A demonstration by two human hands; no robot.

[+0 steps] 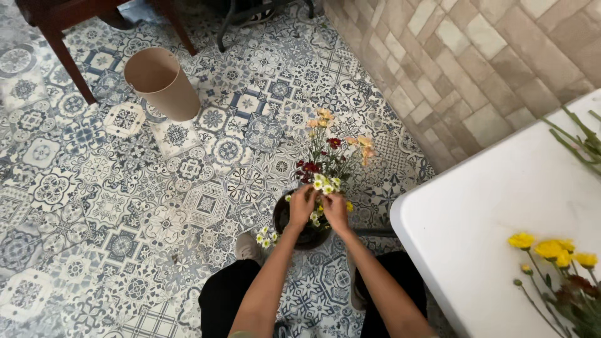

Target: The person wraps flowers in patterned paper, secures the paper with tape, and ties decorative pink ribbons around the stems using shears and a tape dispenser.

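Observation:
A dark round bucket (pixel 283 220) stands on the patterned tile floor between my feet, holding mixed flowers (pixel 330 150) in orange, dark red, white and yellow. My left hand (pixel 302 205) and my right hand (pixel 336 211) are both down in the bunch over the bucket's mouth, fingers curled around small white and yellow blooms (pixel 325 184) and their stems. A sprig of small white flowers (pixel 267 236) hangs over the bucket's left edge. Whether each hand grips a stem firmly is hard to tell.
A white table (pixel 488 219) fills the right side, with yellow flowers (pixel 551 249) near its front and green stems (pixel 579 141) at its far edge. A beige bin (pixel 164 84) stands on the floor beside dark wooden chair legs (pixel 66 59). A tiled wall (pixel 476 62) runs behind.

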